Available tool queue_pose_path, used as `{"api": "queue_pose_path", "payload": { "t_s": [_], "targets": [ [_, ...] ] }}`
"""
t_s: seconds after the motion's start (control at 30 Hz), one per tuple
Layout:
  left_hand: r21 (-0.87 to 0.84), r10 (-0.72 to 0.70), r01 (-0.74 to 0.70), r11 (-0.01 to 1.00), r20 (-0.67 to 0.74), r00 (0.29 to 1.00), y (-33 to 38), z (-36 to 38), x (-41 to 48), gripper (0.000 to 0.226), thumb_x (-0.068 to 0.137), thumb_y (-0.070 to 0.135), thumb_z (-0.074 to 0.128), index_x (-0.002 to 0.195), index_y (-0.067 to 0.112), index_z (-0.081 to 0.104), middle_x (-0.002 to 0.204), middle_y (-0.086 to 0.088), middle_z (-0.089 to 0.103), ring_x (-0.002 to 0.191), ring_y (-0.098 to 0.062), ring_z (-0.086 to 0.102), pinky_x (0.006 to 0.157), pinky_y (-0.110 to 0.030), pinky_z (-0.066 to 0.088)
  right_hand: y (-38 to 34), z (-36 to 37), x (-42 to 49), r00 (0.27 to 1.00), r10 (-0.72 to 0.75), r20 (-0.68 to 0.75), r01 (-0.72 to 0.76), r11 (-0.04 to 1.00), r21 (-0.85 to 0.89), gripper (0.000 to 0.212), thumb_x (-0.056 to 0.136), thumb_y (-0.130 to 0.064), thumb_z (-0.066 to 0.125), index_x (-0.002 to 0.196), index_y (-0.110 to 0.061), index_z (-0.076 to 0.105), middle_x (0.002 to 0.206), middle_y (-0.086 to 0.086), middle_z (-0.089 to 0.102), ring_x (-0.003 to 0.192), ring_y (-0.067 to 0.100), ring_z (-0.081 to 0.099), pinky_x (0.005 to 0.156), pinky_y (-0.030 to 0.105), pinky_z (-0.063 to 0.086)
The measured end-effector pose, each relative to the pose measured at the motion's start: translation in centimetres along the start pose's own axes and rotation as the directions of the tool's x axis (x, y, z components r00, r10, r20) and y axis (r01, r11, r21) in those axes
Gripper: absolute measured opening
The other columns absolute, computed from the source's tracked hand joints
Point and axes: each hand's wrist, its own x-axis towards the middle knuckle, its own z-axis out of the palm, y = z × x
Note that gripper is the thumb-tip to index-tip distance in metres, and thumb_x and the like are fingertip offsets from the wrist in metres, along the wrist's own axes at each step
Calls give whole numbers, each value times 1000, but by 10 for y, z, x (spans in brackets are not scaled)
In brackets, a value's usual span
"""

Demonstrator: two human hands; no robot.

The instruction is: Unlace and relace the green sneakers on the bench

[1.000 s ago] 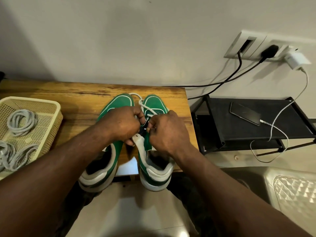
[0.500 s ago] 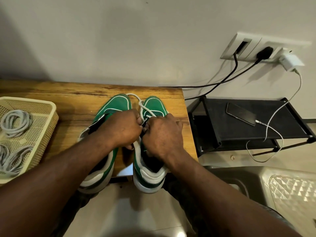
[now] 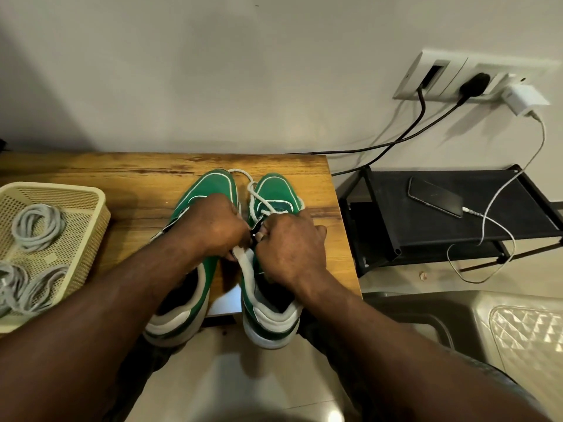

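Setting: wooden bench (image 3: pixel 91 175) against a plain wall, with both green sneakers side by side at its near edge and their heels overhanging toward the person.
Left sneaker (image 3: pixel 213 184): toe to the wall, partly under the left forearm. No lace shows on the part I can see.
Right sneaker (image 3: pixel 274 190): the one being worked. Its toe is to the wall and its heel toward the person, so its long axis runs straight away from the body.
White lace (image 3: pixel 253 190): slack, it loops out between the two toes and trails back down the right sneaker into the hands.
Left hand (image 3: pixel 213 226): reaching across, fingers curled tight, it grips the right sneaker at its inner lacing edge.
Right hand (image 3: pixel 289 248): curled over the outer side, thumb and forefinger are pinched together, apparently on the white lace. The tip itself is hidden.
Key relation: both grips meet mid-shoe over the tongue. The slack lies ahead of them, toward the toe, so any pull has to come back along the shoe's length toward the heel. The right hand sits nearer the working end.
Step, my read: it's mid-lacing on the right shoe. Whether that's threading in or out, I can't tell.
Sidelines: a basket (image 3: pixel 91 202) of grey coiled cords (image 3: pixel 36 223) on the left, and a black rack (image 3: pixel 457 233) with a phone (image 3: pixel 435 201) on the right.
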Motion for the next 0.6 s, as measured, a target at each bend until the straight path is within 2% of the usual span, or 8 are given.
{"api": "queue_pose_path", "payload": {
  "t_s": [0.13, 0.27, 0.4, 0.5, 0.6],
  "targets": [
    [-124, -30, 21, 992, -76, 997, -4, 3, -4, 9, 71, 6, 87, 76, 7, 80, 80, -11, 78, 79, -34, 76, 79, -57, 64, 2, 4, 3, 997, 62, 37, -67, 986, 156, 12, 92, -25, 62, 92, -27, 74, 99, -5, 67, 114, 19, 47, 92, 42, 26],
    [-248, -48, 28, 968, -77, 996, -2, 3, -6, 11, 75, -1, 84, 75, 10, 80, 78, -6, 79, 84, -31, 76, 77, -44, 62, 1, 5, 9, 988, 140, 58, -150, 961, 234, 15, 90, -28, 60, 83, -25, 73, 88, -6, 70, 103, 21, 58, 92, 44, 34],
    [-302, -59, 46, 952, -35, 998, 2, 1, -10, 14, 77, -5, 80, 80, 8, 81, 82, -8, 80, 88, -34, 77, 84, -50, 65, -2, 1, 7, 984, 176, 42, -180, 968, 175, 20, 93, -34, 55, 88, -21, 69, 92, 0, 67, 100, 24, 58, 98, 50, 40],
    [-248, -32, 9, 969, -90, 995, 3, 7, -13, 15, 77, -3, 78, 78, 11, 81, 75, -4, 78, 80, -31, 75, 80, -46, 62, -5, -2, 5, 988, 151, 22, -152, 986, 75, 20, 95, -36, 56, 91, -19, 65, 92, 0, 62, 100, 23, 52, 97, 48, 40],
    [-258, -35, -3, 966, -144, 989, 1, 13, -14, 7, 76, 6, 82, 76, 13, 80, 74, -5, 78, 79, -32, 75, 81, -50, 62, -2, 0, 7, 987, 156, 23, -158, 976, 149, 18, 94, -34, 59, 86, -21, 67, 90, -2, 66, 100, 22, 56, 97, 48, 40]
  ]
}}
